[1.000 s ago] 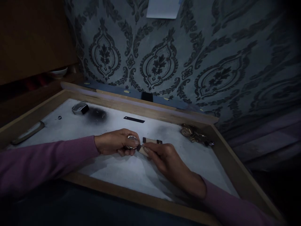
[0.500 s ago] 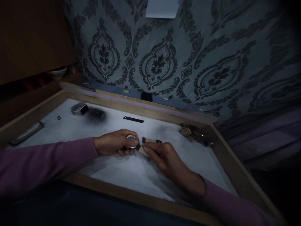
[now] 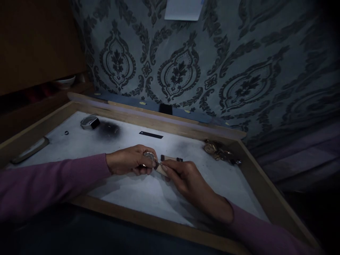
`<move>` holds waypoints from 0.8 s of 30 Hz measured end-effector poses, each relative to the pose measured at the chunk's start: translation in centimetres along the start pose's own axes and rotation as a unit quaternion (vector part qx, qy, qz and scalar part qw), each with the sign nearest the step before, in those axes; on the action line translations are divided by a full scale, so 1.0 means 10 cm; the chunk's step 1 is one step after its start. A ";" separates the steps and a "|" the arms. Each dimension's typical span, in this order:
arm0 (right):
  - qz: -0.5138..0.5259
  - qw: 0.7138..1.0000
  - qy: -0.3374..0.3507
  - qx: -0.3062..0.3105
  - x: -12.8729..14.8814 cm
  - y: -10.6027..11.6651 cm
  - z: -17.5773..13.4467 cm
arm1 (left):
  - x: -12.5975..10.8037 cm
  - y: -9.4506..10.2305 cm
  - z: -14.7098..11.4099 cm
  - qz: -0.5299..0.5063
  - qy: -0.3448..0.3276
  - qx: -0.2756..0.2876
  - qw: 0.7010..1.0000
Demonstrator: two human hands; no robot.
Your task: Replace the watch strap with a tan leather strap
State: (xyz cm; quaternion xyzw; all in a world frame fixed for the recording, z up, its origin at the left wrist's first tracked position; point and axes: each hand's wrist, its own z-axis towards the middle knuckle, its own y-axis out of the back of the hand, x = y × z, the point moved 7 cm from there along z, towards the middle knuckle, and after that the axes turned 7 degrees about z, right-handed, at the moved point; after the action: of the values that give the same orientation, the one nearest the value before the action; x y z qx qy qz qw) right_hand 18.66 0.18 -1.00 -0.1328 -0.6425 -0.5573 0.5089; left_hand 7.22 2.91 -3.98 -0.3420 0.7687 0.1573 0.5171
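Between the thumb and fingers of my left hand [image 3: 132,160] is a round, silver-rimmed watch case [image 3: 149,156], its face partly covered by the thumb. My right hand [image 3: 186,177] pinches a watch strap [image 3: 161,169], tan with a dark end, and that end meets the edge of the case. Whether strap and case are joined I cannot tell. Just behind my right fingers, a second strap piece [image 3: 170,158], tan with dark ends, lies on the white surface. Farther back rests a flat black blade-like strip [image 3: 151,135] with a small hole at one end.
A raised wooden rim [image 3: 159,122] borders the white work surface [image 3: 127,202]. A watch with a metal band [image 3: 90,122] sits at the back left, near a dark smudge. Several watches in a pile [image 3: 220,152] occupy the right corner. A curved-edged object [image 3: 30,150] lies far left.
The watch case has tilted slightly in my left hand, with the thumb covering its lower right edge. My right hand and the strap have barely shifted.
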 end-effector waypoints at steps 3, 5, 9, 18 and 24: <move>-0.013 1.000 0.016 -0.020 0.03 0.02 -0.01 | -0.01 0.00 0.00 -0.011 -0.009 0.003 1.000; -0.017 0.999 0.022 -0.032 0.04 0.03 -0.01 | -0.02 0.01 0.00 -0.011 -0.011 0.002 1.000; -0.024 0.999 0.028 -0.038 0.06 0.03 -0.01 | -0.02 0.02 0.00 0.005 -0.002 -0.007 1.000; -0.036 0.998 0.033 -0.045 0.04 0.02 -0.01 | -0.02 0.03 0.00 0.027 -0.008 -0.012 1.000; -0.026 0.997 0.040 -0.063 0.04 0.03 -0.01 | -0.03 0.04 0.00 0.023 -0.009 -0.010 1.000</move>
State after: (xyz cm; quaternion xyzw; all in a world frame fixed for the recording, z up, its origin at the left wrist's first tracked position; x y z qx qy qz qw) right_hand 18.78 0.08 -0.51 -0.1256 -0.5885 -0.6145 0.5102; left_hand 7.04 3.26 -3.78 -0.3284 0.7699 0.1801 0.5167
